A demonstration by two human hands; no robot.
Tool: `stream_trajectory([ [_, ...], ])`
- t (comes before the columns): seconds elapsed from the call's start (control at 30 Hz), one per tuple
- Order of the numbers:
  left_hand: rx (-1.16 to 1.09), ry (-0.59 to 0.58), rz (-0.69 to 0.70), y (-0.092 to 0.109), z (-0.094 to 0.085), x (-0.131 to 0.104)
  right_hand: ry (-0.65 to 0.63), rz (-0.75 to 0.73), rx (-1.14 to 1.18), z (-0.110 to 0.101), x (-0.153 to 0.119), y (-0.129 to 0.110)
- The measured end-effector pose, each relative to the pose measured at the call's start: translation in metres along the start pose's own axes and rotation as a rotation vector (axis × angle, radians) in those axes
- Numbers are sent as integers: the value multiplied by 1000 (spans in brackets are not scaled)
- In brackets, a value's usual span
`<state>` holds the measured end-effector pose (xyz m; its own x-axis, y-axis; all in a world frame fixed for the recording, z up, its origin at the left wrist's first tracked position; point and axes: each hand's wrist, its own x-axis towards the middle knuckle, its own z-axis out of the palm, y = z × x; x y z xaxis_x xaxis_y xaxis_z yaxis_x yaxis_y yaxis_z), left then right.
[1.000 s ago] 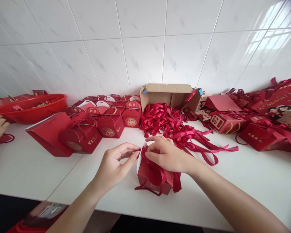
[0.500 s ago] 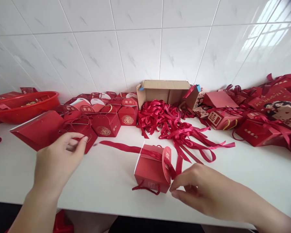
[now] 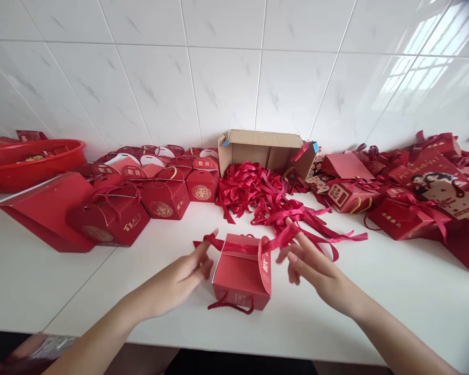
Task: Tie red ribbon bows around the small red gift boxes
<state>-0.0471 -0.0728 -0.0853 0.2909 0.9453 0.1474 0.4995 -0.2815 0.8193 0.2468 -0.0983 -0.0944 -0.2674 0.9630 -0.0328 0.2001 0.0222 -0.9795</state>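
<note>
A small red gift box [image 3: 242, 273] with a twisted cord handle on its near side stands on the white table in front of me. Across its top runs a red satin ribbon [image 3: 240, 247], passing by the rounded flap. My left hand [image 3: 189, 276] is at the box's left, index finger stretched out against one ribbon end and the other fingers loosely bent. On the right, my right hand [image 3: 312, 260] has its fingers spread, with the ribbon's other end raised against the index finger. Neither hand shows a closed grip.
Behind the box lies a heap of loose red ribbons [image 3: 254, 190] spilling from a cardboard box [image 3: 263, 138]. Several red gift boxes [image 3: 166, 195] stand to the left, near a red basin [image 3: 58, 164]. More boxes with bows [image 3: 406, 213] crowd the right side. A tiled wall closes the back.
My left hand has moved right, from the red boxes to the ribbon's left end. My right hand has risen from the box's lower right corner, and its fingers have spread against the ribbon.
</note>
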Motion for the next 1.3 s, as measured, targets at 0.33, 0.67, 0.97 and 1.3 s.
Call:
stream_trajectory([
  [0.33, -556, 221, 81, 3, -2, 7, 356, -286, 598, 13, 4, -2],
  [0.67, -744, 438, 30, 9, 7, 6, 599, -264, 784, 32, 3, 15],
  [0.97, -773, 590, 38, 11, -7, 8, 724, -352, 567, 28, 0, 12],
  [1.3, -762, 653, 164, 27, -25, 16, 935, -497, 298, 14, 4, -3],
])
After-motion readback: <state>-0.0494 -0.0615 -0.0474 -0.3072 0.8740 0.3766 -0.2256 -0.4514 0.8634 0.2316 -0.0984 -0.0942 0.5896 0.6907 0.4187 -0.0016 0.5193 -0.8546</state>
